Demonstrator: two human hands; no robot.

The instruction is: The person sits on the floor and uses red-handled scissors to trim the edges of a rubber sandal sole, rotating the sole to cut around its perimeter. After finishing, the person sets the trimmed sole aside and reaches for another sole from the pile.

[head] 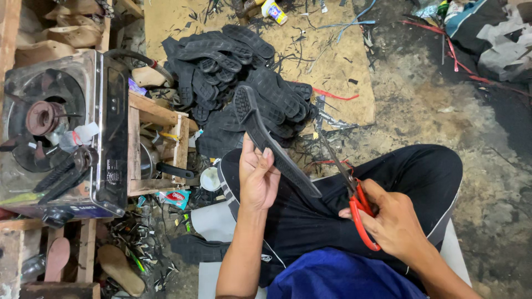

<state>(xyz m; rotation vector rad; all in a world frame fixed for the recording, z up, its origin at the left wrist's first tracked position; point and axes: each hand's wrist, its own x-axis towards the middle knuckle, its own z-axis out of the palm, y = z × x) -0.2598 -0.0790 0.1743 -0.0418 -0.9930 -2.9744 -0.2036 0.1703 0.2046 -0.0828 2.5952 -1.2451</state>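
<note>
Left hand (257, 177): fingers clamped on a black rubber shoe sole (271, 141), held edge-up above the lap. Right hand (390, 221): fingers closed through the red handles of the scissors (354, 202), blades together, clear of the sole. Judged progress: this sole awaits trimming; a pile of black soles (233, 72) lies ahead on cardboard scattered with offcuts. A small teal-and-red packet (173, 197) lies beside the wooden crate (158, 149).

Sitting cross-legged, raising the left hand (257, 177) with fingers curled in a grip, resting the right hand (390, 218) lower, fingers closed through handles.
</note>
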